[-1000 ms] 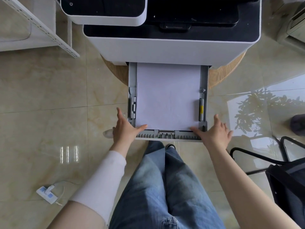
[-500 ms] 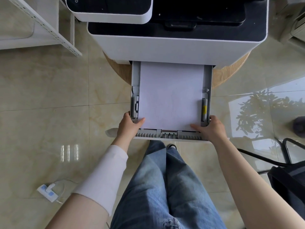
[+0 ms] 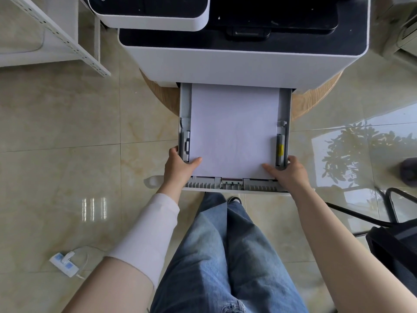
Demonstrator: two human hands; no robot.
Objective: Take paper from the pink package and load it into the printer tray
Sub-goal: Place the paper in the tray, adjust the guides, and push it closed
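A grey printer tray (image 3: pixel 184 114) is pulled out from under the white and black printer (image 3: pixel 237 62). A stack of white paper (image 3: pixel 234 129) lies flat inside it. My left hand (image 3: pixel 179 169) grips the tray's near left corner, with the thumb on the paper and the fingers round the outer wall. At the near right corner my right hand (image 3: pixel 287 171) grips the tray the same way, its thumb on the paper. No pink package is in view.
The printer stands on a round wooden stand (image 3: pixel 316 96) over a glossy tiled floor. A white metal shelf (image 3: pixel 56 35) is at the upper left, a power strip (image 3: pixel 64 264) lies at the lower left, and a black chair (image 3: pixel 392 240) is at the right.
Both hands went from spread at the tray's front corners to curled round them. The tray sits slightly further into the printer.
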